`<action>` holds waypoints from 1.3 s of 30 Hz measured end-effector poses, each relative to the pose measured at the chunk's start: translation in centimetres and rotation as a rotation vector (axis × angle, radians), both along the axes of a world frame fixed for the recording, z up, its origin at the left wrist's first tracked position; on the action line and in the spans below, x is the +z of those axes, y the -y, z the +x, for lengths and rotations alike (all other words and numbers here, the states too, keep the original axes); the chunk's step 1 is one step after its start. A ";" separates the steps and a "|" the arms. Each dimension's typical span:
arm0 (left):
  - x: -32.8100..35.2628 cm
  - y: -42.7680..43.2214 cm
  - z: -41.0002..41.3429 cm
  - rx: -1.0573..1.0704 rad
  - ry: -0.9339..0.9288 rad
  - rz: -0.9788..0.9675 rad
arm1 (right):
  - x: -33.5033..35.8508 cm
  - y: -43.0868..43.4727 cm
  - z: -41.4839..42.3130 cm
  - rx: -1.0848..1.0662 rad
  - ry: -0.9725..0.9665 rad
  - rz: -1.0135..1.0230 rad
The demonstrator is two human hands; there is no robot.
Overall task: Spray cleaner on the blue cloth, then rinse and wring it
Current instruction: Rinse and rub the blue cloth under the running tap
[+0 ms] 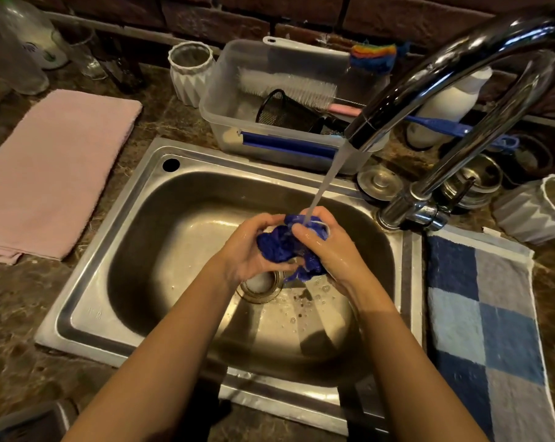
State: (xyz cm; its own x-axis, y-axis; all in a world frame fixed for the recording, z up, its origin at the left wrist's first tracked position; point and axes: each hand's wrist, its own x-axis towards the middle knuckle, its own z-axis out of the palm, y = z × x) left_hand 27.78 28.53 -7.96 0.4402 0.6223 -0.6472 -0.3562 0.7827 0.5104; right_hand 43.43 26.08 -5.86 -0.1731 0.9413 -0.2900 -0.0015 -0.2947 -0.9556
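The blue cloth (pixel 281 247) is bunched up wet between both hands over the steel sink (pixel 148 193). My left hand (pixel 249 247) grips its left side. My right hand (pixel 328 247) closes over its right side. Water runs from the chrome faucet (pixel 429 87) in a stream (pixel 325 183) that lands on the cloth's top. A tail of cloth hangs down near the drain (pixel 260 287). No spray bottle shows clearly.
A pink towel (pixel 56 173) lies left of the sink, a blue checked towel (pixel 483 317) on the right. Behind the sink stands a clear plastic bin (pixel 225 90) with brushes and a black mesh cup. White ribbed cups (pixel 191 71), (pixel 543 208) and metal lids sit nearby.
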 end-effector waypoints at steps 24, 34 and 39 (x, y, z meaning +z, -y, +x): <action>-0.6 2.4 4.2 0.130 -0.311 0.128 | -3.0 -4.4 -2.1 -0.220 0.654 -0.198; -0.6 0.0 2.3 0.225 -0.260 0.036 | -0.4 1.0 -2.3 0.159 0.641 0.174; -0.4 0.7 4.3 0.206 -0.171 0.029 | 0.1 -0.6 -5.9 -0.392 0.683 -0.039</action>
State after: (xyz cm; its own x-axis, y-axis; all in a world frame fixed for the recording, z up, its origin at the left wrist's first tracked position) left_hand 32.11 27.80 -8.39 0.1878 0.7073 -0.6816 -0.4133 0.6864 0.5984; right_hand 37.54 26.68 -5.78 0.3973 0.8839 -0.2468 0.4715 -0.4273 -0.7714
